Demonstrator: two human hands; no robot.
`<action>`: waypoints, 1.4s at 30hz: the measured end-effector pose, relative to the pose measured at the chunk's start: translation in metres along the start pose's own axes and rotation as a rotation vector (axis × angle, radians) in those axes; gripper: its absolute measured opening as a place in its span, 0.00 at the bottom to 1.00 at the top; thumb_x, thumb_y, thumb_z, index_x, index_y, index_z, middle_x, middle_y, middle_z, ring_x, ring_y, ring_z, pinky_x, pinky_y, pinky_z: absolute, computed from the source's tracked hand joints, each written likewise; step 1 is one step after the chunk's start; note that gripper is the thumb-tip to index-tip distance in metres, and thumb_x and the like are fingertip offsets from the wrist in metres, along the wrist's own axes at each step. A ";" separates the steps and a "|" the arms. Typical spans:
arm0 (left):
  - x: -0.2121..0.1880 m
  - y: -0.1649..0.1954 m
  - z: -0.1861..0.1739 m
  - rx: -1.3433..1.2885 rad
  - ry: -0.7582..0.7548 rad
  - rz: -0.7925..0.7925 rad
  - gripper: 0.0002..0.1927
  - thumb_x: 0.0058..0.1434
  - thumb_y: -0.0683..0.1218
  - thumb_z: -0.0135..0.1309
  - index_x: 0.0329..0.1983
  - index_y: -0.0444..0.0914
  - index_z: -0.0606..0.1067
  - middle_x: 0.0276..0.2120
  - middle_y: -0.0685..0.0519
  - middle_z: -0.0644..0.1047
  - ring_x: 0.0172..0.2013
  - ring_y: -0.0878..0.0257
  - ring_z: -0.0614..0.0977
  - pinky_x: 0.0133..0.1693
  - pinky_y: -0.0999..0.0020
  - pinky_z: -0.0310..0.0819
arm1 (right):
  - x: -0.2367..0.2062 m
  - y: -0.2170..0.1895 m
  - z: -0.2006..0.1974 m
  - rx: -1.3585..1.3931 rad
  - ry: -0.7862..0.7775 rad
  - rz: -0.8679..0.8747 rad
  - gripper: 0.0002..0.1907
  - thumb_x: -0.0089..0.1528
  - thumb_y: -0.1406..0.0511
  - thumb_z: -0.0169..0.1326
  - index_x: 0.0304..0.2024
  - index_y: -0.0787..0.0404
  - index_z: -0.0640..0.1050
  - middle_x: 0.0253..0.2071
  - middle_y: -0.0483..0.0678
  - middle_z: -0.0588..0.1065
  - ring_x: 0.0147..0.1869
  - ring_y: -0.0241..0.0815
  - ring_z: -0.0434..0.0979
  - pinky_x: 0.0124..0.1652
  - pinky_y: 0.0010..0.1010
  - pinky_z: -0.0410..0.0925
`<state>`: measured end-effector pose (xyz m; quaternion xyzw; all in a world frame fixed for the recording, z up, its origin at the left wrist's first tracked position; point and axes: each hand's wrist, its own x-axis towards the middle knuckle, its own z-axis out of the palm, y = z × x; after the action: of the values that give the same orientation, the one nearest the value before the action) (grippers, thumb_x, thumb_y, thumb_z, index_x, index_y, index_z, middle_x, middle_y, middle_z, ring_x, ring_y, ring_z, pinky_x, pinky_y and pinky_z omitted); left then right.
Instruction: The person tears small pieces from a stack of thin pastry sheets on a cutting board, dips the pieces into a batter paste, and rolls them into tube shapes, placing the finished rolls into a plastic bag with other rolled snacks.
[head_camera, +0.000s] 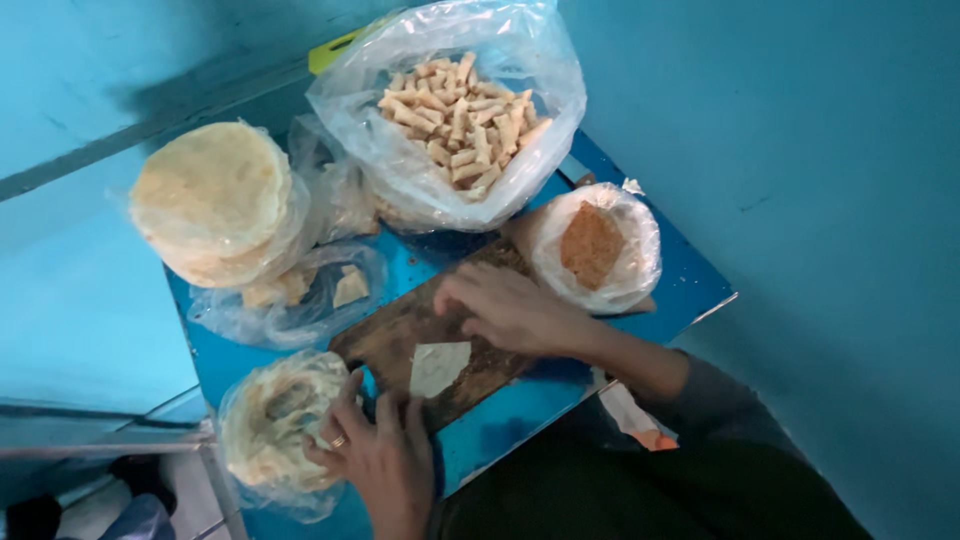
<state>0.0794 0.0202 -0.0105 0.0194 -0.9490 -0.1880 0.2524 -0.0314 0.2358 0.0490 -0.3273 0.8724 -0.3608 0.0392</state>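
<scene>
The left hand (380, 455) lies nearest, fingers spread flat, touching a bagged stack of thin wrappers (275, 420) whose lower edge is hard to make out. Just right, a small wrapper piece (438, 366) lies on the wooden board (395, 335). The right hand (510, 308) rests loosely curled above it; what it covers is hidden. A bag of brown filling (592, 247) sits beyond.

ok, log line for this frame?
left hand beside wrapper sheet | right hand flat on wooden board | bag of rolls behind
</scene>
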 end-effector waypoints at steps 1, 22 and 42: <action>0.000 0.000 0.002 -0.010 0.018 0.003 0.09 0.55 0.50 0.61 0.37 0.44 0.79 0.63 0.48 0.69 0.62 0.45 0.67 0.63 0.27 0.46 | -0.013 -0.003 -0.010 0.066 0.035 -0.021 0.15 0.61 0.66 0.58 0.50 0.54 0.73 0.53 0.49 0.73 0.62 0.52 0.74 0.56 0.44 0.69; 0.000 0.020 0.001 0.065 0.003 -0.045 0.09 0.55 0.49 0.61 0.37 0.43 0.80 0.59 0.49 0.71 0.57 0.46 0.70 0.62 0.28 0.47 | -0.073 0.050 -0.073 -0.652 -0.010 0.146 0.26 0.58 0.71 0.51 0.59 0.65 0.64 0.25 0.55 0.76 0.31 0.58 0.78 0.32 0.49 0.69; -0.003 0.017 0.005 -0.040 0.020 -0.071 0.06 0.57 0.47 0.60 0.37 0.42 0.79 0.57 0.49 0.73 0.56 0.47 0.71 0.61 0.26 0.48 | -0.027 -0.006 0.043 0.342 0.162 0.227 0.14 0.59 0.69 0.64 0.44 0.59 0.73 0.41 0.48 0.81 0.46 0.39 0.86 0.44 0.29 0.79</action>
<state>0.0806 0.0384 -0.0091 0.0496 -0.9412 -0.2156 0.2553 0.0060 0.2226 0.0168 -0.1857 0.8299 -0.5221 0.0644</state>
